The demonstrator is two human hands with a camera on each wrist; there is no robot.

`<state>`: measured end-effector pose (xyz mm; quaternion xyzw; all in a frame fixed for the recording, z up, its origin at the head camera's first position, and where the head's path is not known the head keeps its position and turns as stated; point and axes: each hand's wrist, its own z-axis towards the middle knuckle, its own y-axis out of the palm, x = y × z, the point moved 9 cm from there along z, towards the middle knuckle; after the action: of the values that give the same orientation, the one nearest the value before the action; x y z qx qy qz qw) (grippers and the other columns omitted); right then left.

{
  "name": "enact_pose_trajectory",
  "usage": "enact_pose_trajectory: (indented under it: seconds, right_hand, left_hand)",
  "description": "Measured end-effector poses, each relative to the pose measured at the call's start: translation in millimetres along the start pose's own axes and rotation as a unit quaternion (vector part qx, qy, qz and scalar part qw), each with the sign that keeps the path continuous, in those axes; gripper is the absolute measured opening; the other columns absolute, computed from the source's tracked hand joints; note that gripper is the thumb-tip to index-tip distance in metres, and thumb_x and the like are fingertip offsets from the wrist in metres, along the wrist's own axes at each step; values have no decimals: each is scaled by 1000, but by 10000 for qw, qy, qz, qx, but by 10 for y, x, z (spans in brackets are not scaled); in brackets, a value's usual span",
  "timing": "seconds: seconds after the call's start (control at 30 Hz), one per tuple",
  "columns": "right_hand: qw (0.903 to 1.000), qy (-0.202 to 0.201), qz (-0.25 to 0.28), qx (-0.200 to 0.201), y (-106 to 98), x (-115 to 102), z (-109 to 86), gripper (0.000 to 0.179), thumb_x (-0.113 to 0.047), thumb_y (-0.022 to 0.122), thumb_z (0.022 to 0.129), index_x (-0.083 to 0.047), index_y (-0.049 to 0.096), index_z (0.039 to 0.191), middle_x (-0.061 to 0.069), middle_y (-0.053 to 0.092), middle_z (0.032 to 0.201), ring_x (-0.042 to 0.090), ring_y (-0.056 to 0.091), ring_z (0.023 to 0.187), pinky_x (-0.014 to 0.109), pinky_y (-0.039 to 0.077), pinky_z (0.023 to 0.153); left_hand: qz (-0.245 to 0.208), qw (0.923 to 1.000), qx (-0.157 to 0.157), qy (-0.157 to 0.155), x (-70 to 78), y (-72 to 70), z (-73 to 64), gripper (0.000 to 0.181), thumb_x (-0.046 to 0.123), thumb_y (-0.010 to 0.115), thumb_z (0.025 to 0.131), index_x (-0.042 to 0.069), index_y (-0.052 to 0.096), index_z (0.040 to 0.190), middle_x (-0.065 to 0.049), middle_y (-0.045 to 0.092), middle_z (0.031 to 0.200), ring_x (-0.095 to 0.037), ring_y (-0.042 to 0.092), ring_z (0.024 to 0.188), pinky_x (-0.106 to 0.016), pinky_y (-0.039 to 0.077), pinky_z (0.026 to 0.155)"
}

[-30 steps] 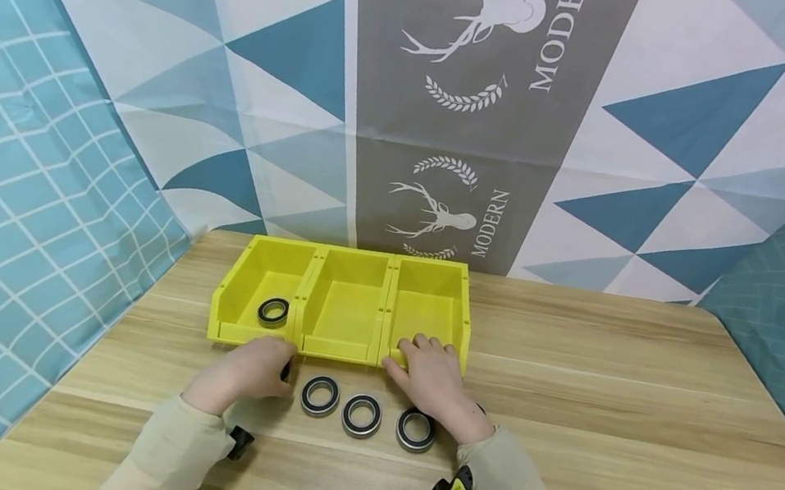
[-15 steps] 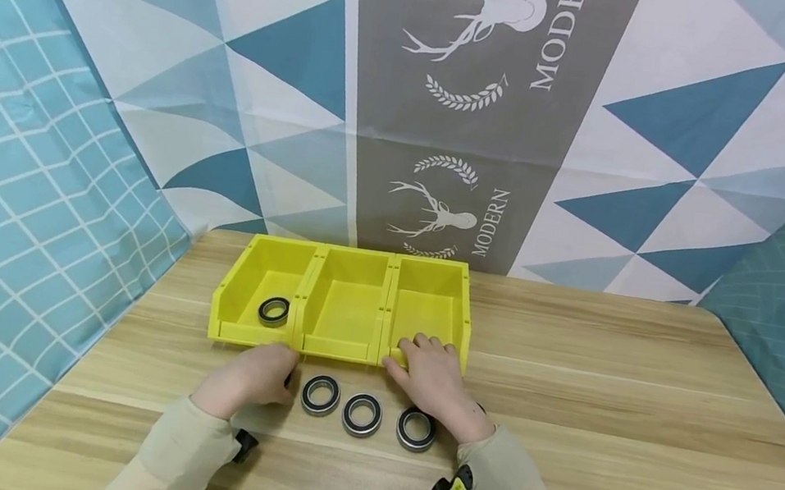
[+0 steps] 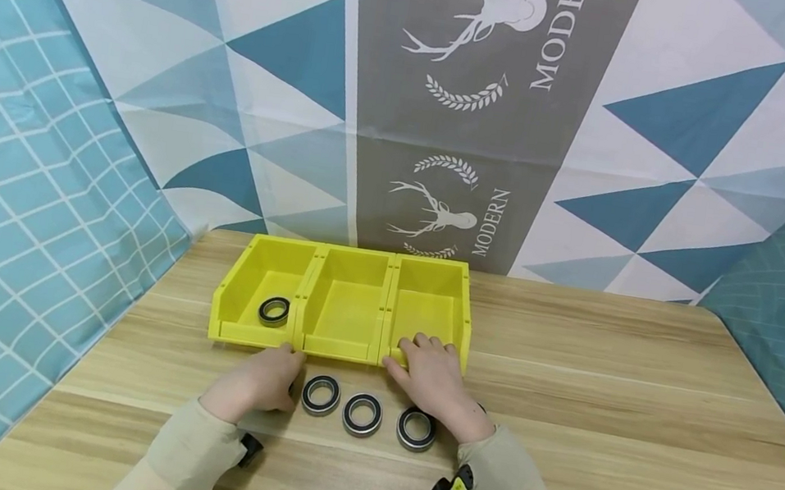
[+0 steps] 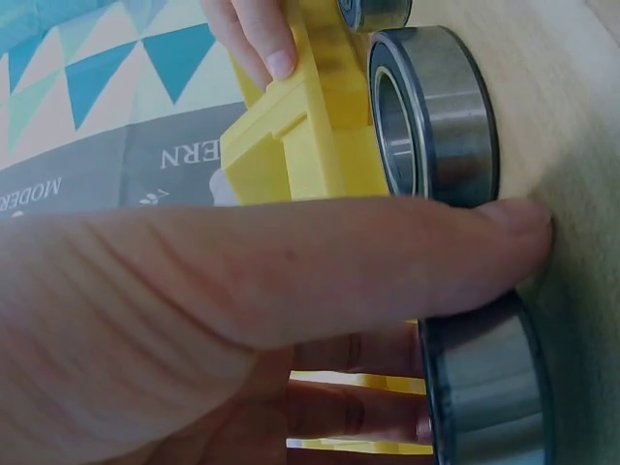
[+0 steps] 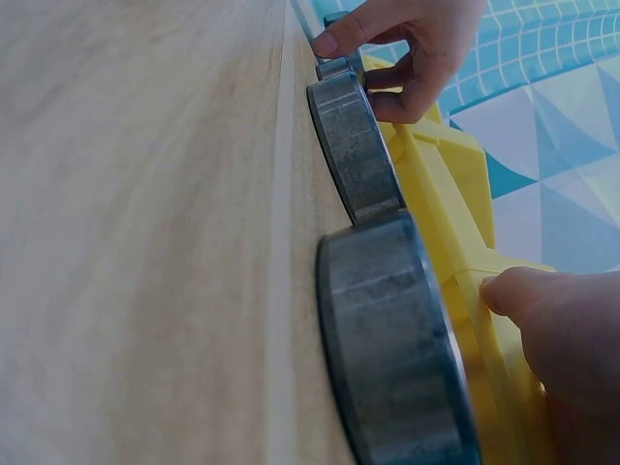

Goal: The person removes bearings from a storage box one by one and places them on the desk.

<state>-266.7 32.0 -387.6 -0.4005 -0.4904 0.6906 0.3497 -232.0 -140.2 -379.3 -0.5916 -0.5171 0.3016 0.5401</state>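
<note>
My left hand (image 3: 258,385) is low over the table in front of the left yellow bin (image 3: 250,334), gripping a ball bearing (image 4: 489,387) with the thumb across its near side and fingers behind. From the head, the hand hides most of that bearing. Just to its right stand three more black-sealed bearings in a loose row: one bearing (image 3: 320,395), a middle bearing (image 3: 362,415) and a right bearing (image 3: 416,429). My right hand (image 3: 431,374) grips the front lip of the right yellow bin (image 3: 464,321), thumb outside and fingers over the edge.
Three yellow bins are joined side by side near the patterned back wall (image 3: 446,120). Inside the left one lies a bearing (image 3: 274,311). The wooden table (image 3: 639,410) stretches out to the right, and a blue grid-patterned sheet (image 3: 22,171) borders the left side.
My left hand has shifted slightly to the right along the table with its bearing, closer to the row. The right hand and the other bearings have stayed put.
</note>
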Motion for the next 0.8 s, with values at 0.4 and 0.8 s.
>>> enact_pose_trajectory:
  seconds: [0.4,0.8]
  right_hand:
    - [10000,20,21,-45,0,-1,-1,44,-48,44,91,-11,61,106,6,58,96,24,53,88,42,39,73]
    - [10000,27,-6,-76,1,-2,-7,45,-49,42,91,-11,60,109,6,59,98,24,53,89,42,40,74]
  left_hand:
    - [26,10000,20,-26,-4,-13,6,39,4,77,63,-3,53,92,-14,48,84,-25,48,73,-41,45,69]
    - [-83,10000,31,-12,-8,31,17,37,3,76,63,-2,54,92,-12,48,85,-24,47,73,-40,45,69]
